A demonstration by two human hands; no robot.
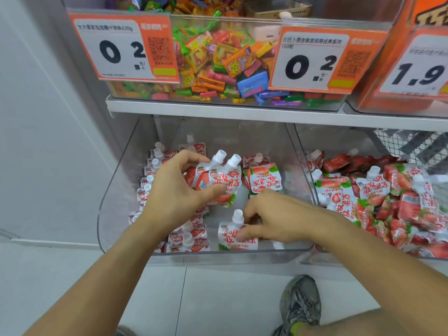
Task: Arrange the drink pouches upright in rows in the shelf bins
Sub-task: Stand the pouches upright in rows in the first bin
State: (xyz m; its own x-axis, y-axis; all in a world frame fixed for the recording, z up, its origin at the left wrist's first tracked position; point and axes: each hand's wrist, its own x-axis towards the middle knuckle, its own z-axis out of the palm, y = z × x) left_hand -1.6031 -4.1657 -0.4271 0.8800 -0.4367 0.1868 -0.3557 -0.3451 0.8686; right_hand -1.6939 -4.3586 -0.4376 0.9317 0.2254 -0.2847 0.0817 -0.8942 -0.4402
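I see my left hand (178, 187) gripping two pouches (221, 183) together, spouts up, above the clear bin (116, 190). Just left of that hand, a row of pouches (150, 180) stands upright along the bin's wall. My right hand (271, 217) pinches one pouch (236, 235) near the bin's front. Right of this hand, a second bin (308, 170) holds a loose heap of pouches (397, 200).

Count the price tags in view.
3. One price tag hangs at the left of the candy bin, a second at its right, and a third, cut off by the frame edge, on the orange bin.
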